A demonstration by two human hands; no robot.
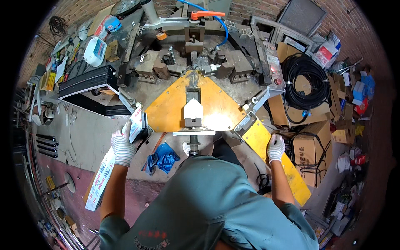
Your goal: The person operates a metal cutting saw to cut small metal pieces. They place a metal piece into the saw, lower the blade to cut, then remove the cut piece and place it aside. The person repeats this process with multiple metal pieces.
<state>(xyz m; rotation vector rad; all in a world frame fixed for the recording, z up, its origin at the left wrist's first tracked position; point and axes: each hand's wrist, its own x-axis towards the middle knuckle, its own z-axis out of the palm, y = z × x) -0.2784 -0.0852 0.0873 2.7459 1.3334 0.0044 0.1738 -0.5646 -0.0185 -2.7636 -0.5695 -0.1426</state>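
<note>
One white-faced profile (101,179) is held in my left hand (123,146), extending from lower left, beside the forearm, up to the hand near the left edge of the yellow machine plate (166,110). My right hand (276,148), well apart from the profile, rests partly curled on the yellow side arm (296,180); I cannot tell whether it grips.

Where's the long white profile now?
In the head view, the long white profile is at left, in the left hand, left of the crumpled blue sheet.
</note>
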